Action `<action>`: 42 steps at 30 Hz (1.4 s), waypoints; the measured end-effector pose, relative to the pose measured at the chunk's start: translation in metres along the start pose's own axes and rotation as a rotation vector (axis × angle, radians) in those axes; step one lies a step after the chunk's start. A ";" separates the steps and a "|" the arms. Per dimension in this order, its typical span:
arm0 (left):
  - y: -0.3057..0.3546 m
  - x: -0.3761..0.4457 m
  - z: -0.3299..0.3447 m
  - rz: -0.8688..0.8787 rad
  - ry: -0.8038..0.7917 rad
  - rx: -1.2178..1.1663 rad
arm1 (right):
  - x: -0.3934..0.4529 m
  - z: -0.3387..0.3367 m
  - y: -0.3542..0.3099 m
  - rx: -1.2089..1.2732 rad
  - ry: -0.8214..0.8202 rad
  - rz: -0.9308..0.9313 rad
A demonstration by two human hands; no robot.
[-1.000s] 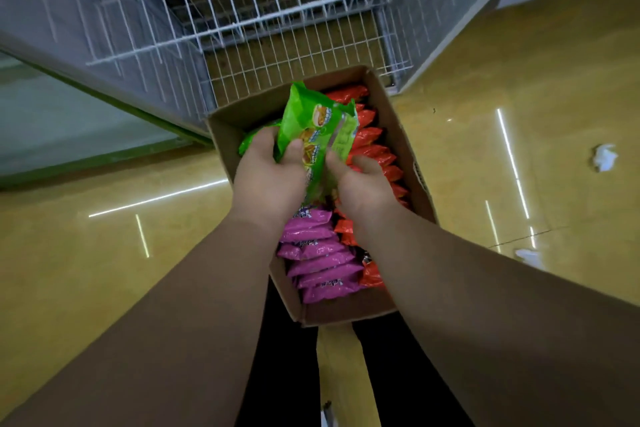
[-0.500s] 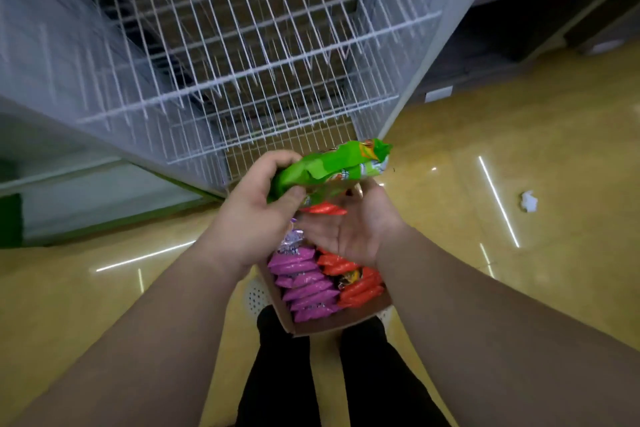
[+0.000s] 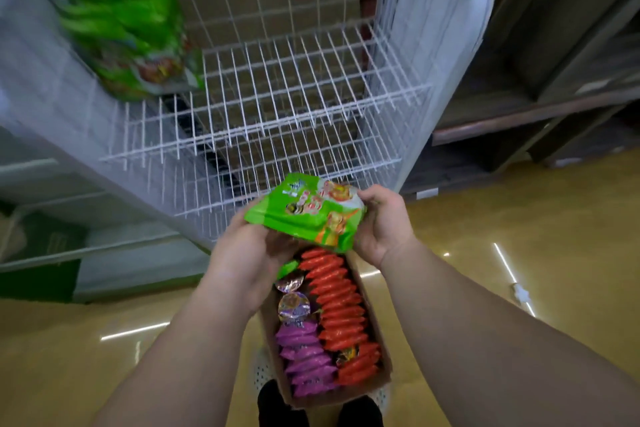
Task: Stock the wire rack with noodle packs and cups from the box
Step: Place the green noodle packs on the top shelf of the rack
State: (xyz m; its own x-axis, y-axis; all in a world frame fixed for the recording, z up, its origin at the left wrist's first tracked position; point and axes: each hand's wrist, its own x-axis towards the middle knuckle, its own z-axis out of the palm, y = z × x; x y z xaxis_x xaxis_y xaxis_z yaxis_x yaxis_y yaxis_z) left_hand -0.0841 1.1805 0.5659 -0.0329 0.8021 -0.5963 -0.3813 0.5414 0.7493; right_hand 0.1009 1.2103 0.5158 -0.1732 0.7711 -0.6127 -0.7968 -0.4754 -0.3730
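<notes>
Head view: my left hand [image 3: 242, 253] and right hand [image 3: 382, 222] each grip an end of a green noodle pack [image 3: 306, 213], lifted above the box [image 3: 381, 340]. Next I judge it goes onto the wire rack [image 3: 277, 97] beside the green packs [image 3: 131, 45].

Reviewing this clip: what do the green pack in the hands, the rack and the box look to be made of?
Green pack: glossy plastic film, judging by its sheen and crimped edge. Wire rack: thin metal wire with a white coating, probably paint or plastic; welded grid visible. Box: brown matte cardboard, plain bare walls. Both the left hand and right hand grip the pack.
</notes>
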 end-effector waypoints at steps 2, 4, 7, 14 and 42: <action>0.002 -0.010 0.003 -0.121 0.016 -0.227 | -0.007 0.008 -0.006 0.024 0.003 -0.067; 0.006 -0.019 0.006 -0.163 0.001 -0.309 | -0.011 0.013 -0.012 0.034 0.042 -0.129; 0.018 -0.034 0.016 -0.147 -0.031 -0.128 | -0.012 0.023 -0.019 0.008 0.066 -0.177; 0.057 -0.050 0.029 0.047 0.124 0.113 | -0.029 0.077 -0.031 -0.258 -0.158 -0.149; 0.212 0.032 -0.060 0.330 0.376 0.615 | 0.047 0.236 0.016 -1.237 0.178 -0.680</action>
State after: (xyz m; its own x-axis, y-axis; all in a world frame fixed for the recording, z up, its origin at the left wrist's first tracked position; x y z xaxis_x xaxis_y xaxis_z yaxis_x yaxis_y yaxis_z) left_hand -0.2211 1.3064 0.6886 -0.4067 0.8660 -0.2908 0.2776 0.4205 0.8638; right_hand -0.0566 1.3392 0.6453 0.1794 0.9772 -0.1140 0.3333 -0.1694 -0.9275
